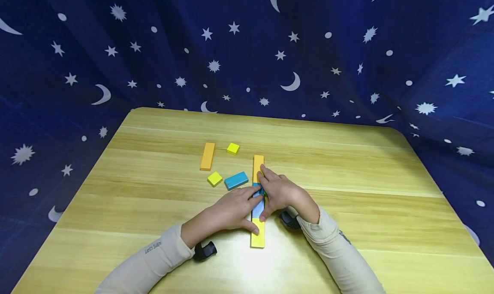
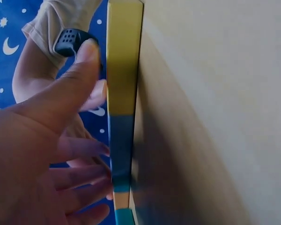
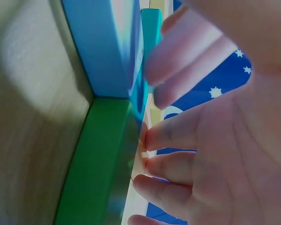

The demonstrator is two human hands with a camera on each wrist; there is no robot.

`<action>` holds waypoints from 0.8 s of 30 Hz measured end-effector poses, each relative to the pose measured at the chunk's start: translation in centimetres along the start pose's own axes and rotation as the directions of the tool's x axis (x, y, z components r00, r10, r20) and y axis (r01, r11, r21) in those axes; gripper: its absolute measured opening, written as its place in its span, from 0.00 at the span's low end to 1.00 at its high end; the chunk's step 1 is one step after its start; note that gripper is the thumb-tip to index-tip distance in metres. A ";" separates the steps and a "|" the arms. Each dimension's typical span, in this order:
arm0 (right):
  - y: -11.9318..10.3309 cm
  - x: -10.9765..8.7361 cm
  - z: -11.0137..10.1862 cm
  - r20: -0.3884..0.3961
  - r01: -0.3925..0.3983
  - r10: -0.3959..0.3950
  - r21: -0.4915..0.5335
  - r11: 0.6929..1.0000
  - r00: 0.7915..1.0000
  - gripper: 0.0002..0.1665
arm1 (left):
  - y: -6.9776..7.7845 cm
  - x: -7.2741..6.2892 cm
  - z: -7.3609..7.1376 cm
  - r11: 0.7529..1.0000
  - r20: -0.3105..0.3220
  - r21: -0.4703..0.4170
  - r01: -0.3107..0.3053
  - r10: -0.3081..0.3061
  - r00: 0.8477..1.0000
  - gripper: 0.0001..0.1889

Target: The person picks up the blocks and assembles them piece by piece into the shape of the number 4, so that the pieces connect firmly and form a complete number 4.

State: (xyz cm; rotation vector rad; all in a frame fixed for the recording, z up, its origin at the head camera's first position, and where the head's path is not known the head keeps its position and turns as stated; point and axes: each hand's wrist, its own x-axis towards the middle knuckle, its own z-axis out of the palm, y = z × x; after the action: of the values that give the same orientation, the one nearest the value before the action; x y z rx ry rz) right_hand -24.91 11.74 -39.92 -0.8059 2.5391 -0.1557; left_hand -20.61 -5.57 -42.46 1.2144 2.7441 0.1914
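A straight row of blocks runs away from the person in the head view. It has a yellow block [image 1: 257, 240] at the near end, a light blue block [image 1: 257, 209], a darker blue stretch partly under fingers, and an orange block [image 1: 258, 162] at the far end. My left hand [image 1: 233, 209] reaches in from the left, its loosely straight fingers over the blue part and its thumb over the yellow block. On the right side, my right hand [image 1: 284, 193] has extended fingertips at the orange block and its thumb beside the light blue one. A green block [image 3: 91, 164] shows in the right wrist view, mostly hidden from the head.
Left of the row lie a blue block [image 1: 236, 180], two small yellow blocks [image 1: 215, 179] and a separate orange block [image 1: 207, 156]. All rest on a wooden table [image 1: 378, 191]. A dark blue curtain [image 1: 247, 49] with moons and stars hangs behind it.
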 end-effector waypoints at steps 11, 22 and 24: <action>0.0 0.1 0.0 0.009 -0.011 0.011 -0.024 1.000 1.000 0.74 | -2.1 0.1 -0.8 0.998 -0.153 -0.054 0.038 -0.046 0.987 0.38; 0.2 0.2 0.1 0.020 -0.026 0.026 -0.025 0.999 0.999 0.74 | -4.0 0.8 -0.1 0.984 -0.298 -0.002 0.175 -0.168 0.940 0.26; 0.2 0.2 0.1 0.020 -0.027 0.027 -0.024 0.999 0.999 0.75 | -4.1 0.8 -0.1 0.981 -0.308 -0.004 0.192 -0.184 0.933 0.25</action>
State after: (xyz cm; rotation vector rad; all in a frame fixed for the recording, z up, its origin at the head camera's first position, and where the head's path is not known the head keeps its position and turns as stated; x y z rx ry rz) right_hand -25.15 11.77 -40.15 -0.7779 2.5358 -0.1078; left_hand -24.14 -7.68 -43.13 0.9903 3.1186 0.3527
